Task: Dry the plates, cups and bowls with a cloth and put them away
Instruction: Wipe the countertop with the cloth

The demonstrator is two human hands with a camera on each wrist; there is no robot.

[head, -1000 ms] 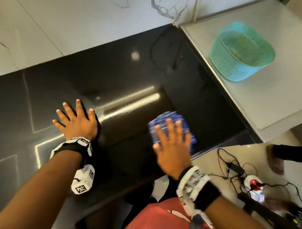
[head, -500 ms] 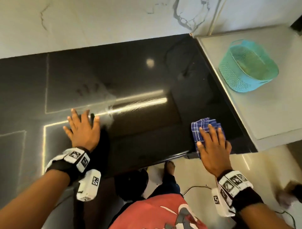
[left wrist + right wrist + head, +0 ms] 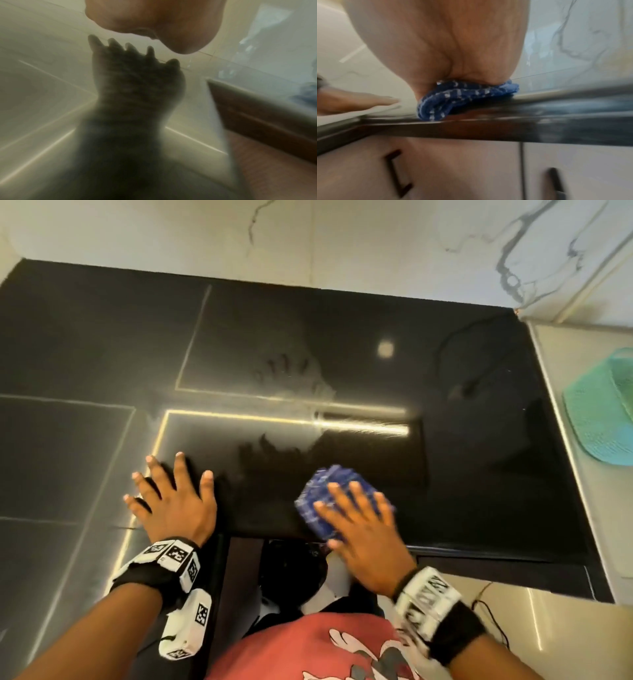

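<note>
Cloth [image 3: 325,494]: blue check, bunched; on counter [image 3: 479,474] front edge.
R hand [image 3: 363,529]: flat, fingers straight, pressing cloth.
L hand [image 3: 174,501]: splayed flat on counter, left of cloth.
Handling: prob. soft, light; pinch a fold.

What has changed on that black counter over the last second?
The right hand has slid the folded blue checked cloth out to the counter's right front edge and back left toward the middle, pressing it flat throughout. The left hand stays spread flat on the glossy black counter. The teal mesh basket has not moved.
</note>
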